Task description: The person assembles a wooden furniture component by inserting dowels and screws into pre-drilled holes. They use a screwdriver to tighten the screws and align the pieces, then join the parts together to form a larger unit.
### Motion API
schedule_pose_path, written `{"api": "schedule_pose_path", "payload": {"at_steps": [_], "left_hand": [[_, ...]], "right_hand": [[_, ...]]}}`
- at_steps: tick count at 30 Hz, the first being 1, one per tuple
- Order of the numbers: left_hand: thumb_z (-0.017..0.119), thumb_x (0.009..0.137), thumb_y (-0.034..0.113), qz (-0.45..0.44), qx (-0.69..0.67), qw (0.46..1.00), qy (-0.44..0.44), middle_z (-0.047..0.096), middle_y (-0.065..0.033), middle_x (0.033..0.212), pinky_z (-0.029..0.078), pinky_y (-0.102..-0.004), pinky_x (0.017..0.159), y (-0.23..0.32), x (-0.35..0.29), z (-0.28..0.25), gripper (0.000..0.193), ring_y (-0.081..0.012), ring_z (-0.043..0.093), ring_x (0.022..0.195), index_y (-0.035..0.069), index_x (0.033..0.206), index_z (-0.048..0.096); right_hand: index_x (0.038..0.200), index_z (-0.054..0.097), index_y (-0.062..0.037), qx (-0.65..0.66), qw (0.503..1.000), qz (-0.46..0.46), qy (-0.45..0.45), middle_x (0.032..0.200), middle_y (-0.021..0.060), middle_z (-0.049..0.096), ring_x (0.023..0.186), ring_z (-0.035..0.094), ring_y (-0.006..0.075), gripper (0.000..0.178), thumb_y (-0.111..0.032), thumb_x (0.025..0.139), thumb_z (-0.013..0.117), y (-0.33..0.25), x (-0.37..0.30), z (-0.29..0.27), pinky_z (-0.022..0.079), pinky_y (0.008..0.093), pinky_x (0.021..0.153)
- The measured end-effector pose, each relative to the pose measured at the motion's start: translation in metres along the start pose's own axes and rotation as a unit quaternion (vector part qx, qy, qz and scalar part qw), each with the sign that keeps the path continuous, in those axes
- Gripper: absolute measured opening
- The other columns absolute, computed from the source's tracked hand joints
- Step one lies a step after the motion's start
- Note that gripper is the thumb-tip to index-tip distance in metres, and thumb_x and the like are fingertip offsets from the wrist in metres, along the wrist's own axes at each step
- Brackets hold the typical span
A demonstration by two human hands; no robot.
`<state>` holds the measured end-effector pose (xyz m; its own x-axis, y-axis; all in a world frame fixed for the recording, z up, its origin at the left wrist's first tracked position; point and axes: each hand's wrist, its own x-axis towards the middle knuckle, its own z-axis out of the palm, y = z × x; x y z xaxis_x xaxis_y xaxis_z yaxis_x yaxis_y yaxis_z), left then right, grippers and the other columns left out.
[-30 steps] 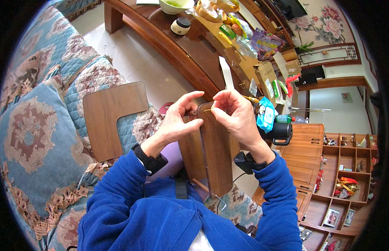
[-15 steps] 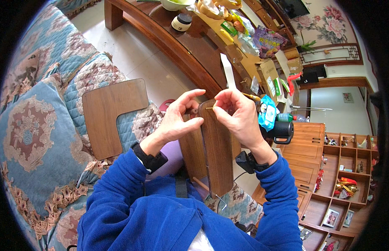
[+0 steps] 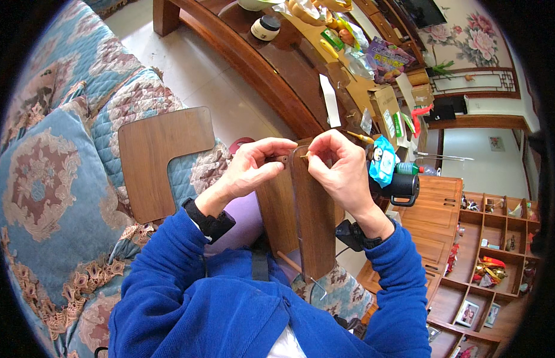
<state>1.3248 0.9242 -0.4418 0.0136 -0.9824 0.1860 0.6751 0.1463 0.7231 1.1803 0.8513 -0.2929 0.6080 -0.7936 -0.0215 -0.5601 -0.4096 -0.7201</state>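
Note:
A brown wooden board [image 3: 316,221] stands on edge in front of me, beside a second wood panel [image 3: 276,209]. Between the thumb and fingertips of my right hand [image 3: 340,167] is a thin brass-coloured screw [image 3: 304,156], held at the board's far end. My left hand [image 3: 250,167] curves around the left side of that end, its thumb and fingers apart. Near the board's closer end, a bent metal rod [image 3: 319,289] like a hex key sticks out, and a round wooden rod [image 3: 289,261] shows to its left.
An L-shaped wood panel [image 3: 149,161] lies on the quilted sofa [image 3: 134,89] to my left. Ahead, the wooden table [image 3: 247,65] carries a dark-lidded jar [image 3: 265,28], a white strip [image 3: 329,101], a screwdriver [image 3: 360,137], a blue packet [image 3: 382,161] and a black mug [image 3: 404,188].
The board's far end has shifted slightly right. The screw shows less of its length beyond my right fingertips. My left fingers reach a little further right.

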Motion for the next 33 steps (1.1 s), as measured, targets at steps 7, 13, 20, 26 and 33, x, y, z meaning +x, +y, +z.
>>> {"api": "schedule_pose_path", "payload": {"at_steps": [7,13,20,26,33], "left_hand": [[0.059,0.090,0.001,0.045,0.156,0.986,-0.041,0.065,-0.0027,0.099,0.048,-0.0268,0.087,0.003,-0.003,-0.006,0.029,-0.0112,0.059,0.097,-0.003,0.117,0.068],[0.057,0.092,0.003,0.053,0.169,0.983,-0.056,0.064,-0.0038,0.102,0.047,-0.0279,0.090,0.008,-0.004,-0.008,0.030,-0.0118,0.058,0.100,-0.001,0.120,0.066],[0.062,0.099,0.015,0.052,0.150,0.985,-0.064,0.065,-0.0066,0.112,0.046,-0.0307,0.096,0.003,-0.006,-0.010,0.035,-0.0153,0.059,0.108,-0.001,0.130,0.060],[0.060,0.100,0.012,0.080,0.247,0.964,-0.058,0.065,-0.0124,0.115,0.047,-0.0347,0.098,-0.001,-0.007,-0.011,0.035,-0.0228,0.061,0.110,0.003,0.134,0.058],[0.057,0.101,0.011,0.096,0.300,0.948,-0.055,0.064,-0.0166,0.120,0.047,-0.0376,0.101,0.001,-0.008,-0.011,0.037,-0.0302,0.061,0.113,0.003,0.137,0.056]], "right_hand": [[0.086,0.064,0.0003,0.010,1.000,-0.020,-0.013,0.072,0.0067,0.067,0.068,0.064,0.0104,0.007,-0.003,0.083,0.069,-0.011,-0.005,0.007,0.053,0.0265,0.065],[0.090,0.064,-0.0004,-0.021,0.999,-0.010,-0.040,0.077,0.0019,0.066,0.072,0.062,0.0060,0.006,-0.001,0.086,0.069,-0.018,-0.001,0.009,0.051,0.0227,0.067],[0.087,0.065,0.0006,-0.040,0.995,-0.068,-0.061,0.076,0.0115,0.066,0.069,0.067,0.0196,0.008,-0.001,0.081,0.070,-0.017,-0.001,0.006,0.053,0.0309,0.065],[0.087,0.066,-0.0007,-0.089,0.978,-0.168,-0.081,0.085,0.0150,0.065,0.078,0.066,0.0311,0.012,0.000,0.077,0.072,-0.012,0.002,0.001,0.053,0.0365,0.070],[0.089,0.067,-0.0013,-0.099,0.979,-0.160,-0.075,0.084,0.0159,0.066,0.079,0.067,0.0333,0.009,-0.002,0.080,0.072,-0.013,0.002,0.006,0.054,0.0380,0.070]]}}
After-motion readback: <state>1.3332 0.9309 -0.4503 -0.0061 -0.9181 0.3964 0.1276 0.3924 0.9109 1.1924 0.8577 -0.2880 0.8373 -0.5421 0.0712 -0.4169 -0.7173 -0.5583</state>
